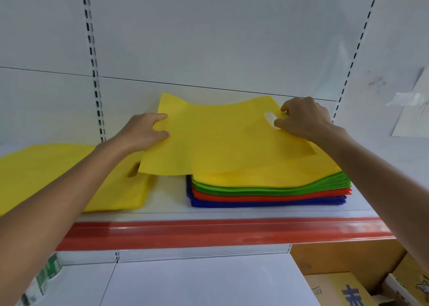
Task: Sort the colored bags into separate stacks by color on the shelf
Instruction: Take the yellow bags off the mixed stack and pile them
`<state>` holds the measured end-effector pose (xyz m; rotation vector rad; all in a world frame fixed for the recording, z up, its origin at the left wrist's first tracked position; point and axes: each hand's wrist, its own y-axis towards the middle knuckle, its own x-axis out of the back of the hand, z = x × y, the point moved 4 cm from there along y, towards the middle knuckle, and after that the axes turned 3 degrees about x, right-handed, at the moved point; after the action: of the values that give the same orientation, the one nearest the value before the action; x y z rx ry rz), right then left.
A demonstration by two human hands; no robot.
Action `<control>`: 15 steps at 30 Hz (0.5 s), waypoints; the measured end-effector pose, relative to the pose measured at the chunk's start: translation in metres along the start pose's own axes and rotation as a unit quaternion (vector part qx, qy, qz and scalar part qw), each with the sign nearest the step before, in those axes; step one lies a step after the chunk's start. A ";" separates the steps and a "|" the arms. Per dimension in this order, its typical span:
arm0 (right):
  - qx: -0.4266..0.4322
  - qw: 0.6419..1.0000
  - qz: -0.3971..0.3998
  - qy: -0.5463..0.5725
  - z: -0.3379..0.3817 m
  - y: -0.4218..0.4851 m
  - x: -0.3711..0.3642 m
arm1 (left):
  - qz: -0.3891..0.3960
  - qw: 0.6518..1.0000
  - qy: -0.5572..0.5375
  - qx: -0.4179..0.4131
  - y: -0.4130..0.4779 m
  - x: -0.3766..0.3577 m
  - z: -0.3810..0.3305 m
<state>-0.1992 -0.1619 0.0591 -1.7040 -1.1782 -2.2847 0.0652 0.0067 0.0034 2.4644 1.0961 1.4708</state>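
A flat yellow bag (220, 138) is lifted a little above a mixed stack (269, 189) on the white shelf (171, 203). My left hand (144, 131) pinches its left edge. At the bag's cut-out handle on the right, my right hand (304, 117) pinches the edge. The stack below shows yellow bags on top, then green, red and blue layers. A separate stack of yellow bags (69, 178) lies on the shelf to the left, partly under my left forearm.
The shelf has a red front strip (209, 231) and a white back panel with slotted uprights (95, 73). Cardboard boxes (336, 289) sit on the level below at the right. A white sheet (413, 111) leans at the far right.
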 end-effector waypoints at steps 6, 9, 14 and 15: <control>0.016 1.000 -0.011 0.012 0.079 -0.003 -0.001 | -0.010 1.000 0.018 0.014 -0.005 0.058 0.059; 0.024 0.999 -0.009 0.020 0.119 -0.007 -0.008 | -0.022 0.999 0.020 0.020 -0.011 0.091 0.090; 0.037 0.999 0.003 0.031 0.186 -0.018 -0.019 | -0.030 0.999 0.024 0.039 -0.023 0.136 0.143; 0.037 0.999 0.007 0.032 0.198 -0.021 -0.023 | -0.031 0.998 0.024 0.043 -0.026 0.143 0.153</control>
<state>-0.0425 -0.0376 0.0483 -1.5956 -1.2174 -2.2405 0.2134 0.1560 0.0168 2.4376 1.2579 1.5040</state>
